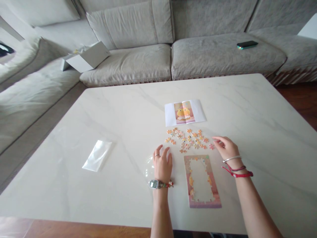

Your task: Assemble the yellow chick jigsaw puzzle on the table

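Loose jigsaw puzzle pieces (189, 138) lie scattered in the middle of the white table. Below them is a puzzle frame (217, 190) with its border pieces joined around a bare inner area. My left hand (162, 163) rests to the left of the frame, fingers spread, holding nothing. My right hand (226, 147) is at the right end of the pieces with thumb and forefinger drawn together. A pink puzzle piece (211, 146) lies just beneath those fingertips. Whether anything sits in the pinch is too small to tell.
Behind the pieces lies a creased reference sheet (170, 114) with a yellow character picture. A clear plastic bag (97, 155) is at the left on the marble-look table (61, 132). On the grey sofa (138, 61) are a white box (89, 58) and a phone (247, 44).
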### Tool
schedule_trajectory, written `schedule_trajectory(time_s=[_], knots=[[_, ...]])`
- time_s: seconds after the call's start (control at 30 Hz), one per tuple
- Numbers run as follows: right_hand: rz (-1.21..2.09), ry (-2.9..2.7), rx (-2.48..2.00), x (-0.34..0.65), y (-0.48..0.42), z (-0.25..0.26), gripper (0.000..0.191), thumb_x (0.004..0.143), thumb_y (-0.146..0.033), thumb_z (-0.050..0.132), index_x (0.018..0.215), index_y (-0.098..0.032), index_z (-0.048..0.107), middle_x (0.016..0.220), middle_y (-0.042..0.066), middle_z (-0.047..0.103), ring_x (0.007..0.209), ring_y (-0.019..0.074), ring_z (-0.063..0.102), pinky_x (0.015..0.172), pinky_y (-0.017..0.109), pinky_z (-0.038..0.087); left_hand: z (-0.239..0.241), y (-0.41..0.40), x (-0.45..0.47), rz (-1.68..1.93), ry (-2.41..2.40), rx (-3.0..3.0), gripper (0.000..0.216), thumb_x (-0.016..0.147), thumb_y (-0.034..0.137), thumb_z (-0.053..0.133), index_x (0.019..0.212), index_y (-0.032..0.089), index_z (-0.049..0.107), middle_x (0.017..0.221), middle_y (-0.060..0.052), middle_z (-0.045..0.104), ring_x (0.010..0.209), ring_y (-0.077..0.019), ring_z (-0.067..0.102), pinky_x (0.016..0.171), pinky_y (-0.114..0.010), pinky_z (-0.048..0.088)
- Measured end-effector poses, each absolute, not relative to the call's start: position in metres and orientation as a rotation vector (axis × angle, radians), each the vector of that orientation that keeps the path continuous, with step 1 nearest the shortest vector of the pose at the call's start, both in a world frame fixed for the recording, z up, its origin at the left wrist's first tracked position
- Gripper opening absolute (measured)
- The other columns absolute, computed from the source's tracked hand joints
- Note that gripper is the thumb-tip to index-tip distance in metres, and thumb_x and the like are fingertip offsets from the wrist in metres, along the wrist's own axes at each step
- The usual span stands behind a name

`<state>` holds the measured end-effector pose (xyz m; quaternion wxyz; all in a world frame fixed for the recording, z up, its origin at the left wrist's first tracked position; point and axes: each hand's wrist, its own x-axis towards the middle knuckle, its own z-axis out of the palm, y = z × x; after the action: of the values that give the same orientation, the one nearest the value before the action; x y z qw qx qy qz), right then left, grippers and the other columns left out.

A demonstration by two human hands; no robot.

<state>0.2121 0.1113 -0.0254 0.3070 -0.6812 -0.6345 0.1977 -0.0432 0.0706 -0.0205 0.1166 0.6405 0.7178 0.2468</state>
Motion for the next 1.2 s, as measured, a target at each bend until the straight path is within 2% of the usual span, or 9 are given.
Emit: schedule_trajectory(time_s=[0.23,1.2], knots=[[0.55,-1.647,-1.783,0.208,0.111,-0.021,0.023,0.072,-0.027,0.045,0.086,-0.017,0.06,0.08,0.005,0.059,0.058,0.0114,0.053,0.056,0.025,0.044,-0.021,0.071,-0.047,0.729,2.111,1.873,0.024,0.075,0.02,0.046,0.097,0.019,0.056,0.112,-0.01,0.043,0.104,-0.0237,0.042,0.088,-0.043,0.039],[0.568,-1.622,-1.776,0.204,0.107,-0.029,0.021,0.071,-0.028,0.045,0.081,-0.018,0.061,0.075,0.004,0.059,0.055,0.0118,0.053,0.055,0.026,0.044,-0.023,0.071,-0.054,0.798,2.136,1.873,0.022,0.074,0.023,0.046,0.094,0.022,0.057,0.109,-0.008,0.044,0.101,-0.0233,0.045,0.086,-0.044,0.04]])
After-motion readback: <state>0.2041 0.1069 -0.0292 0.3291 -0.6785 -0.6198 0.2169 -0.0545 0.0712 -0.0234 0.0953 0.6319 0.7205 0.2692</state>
